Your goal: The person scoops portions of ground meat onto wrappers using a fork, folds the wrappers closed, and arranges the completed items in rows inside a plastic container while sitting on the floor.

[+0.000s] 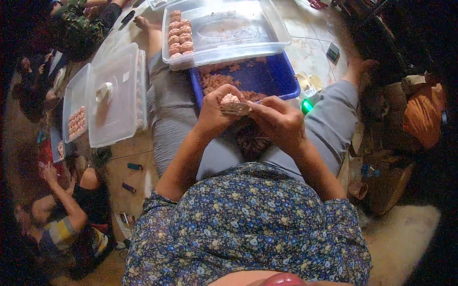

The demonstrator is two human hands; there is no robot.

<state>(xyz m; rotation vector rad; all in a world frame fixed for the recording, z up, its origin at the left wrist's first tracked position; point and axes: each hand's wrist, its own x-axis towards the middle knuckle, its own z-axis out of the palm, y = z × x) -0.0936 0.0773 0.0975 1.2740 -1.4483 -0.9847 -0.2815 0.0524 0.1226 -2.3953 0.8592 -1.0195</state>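
Observation:
My left hand (219,111) holds a pink, crumbly-surfaced ball (230,98) in its curled fingers. My right hand (281,118) grips a flat metal utensil (236,108) with holes or slots, its end against the underside of the ball. Both hands are over the near edge of a blue plastic tub (264,77), where loose pinkish-brown minced mixture (219,83) lies mostly at the left. Beyond, a clear plastic container (229,50) rests over the tub's far part, with similar balls (186,37) in two columns along its left side.
Left of my leg stand lidded clear containers (141,89), a crumpled white item (104,93) on one lid. Several people sit along the left, one in a striped shirt (61,230). A small dark device (333,53) lies on the tiles; a green light (307,106) glows by my right knee.

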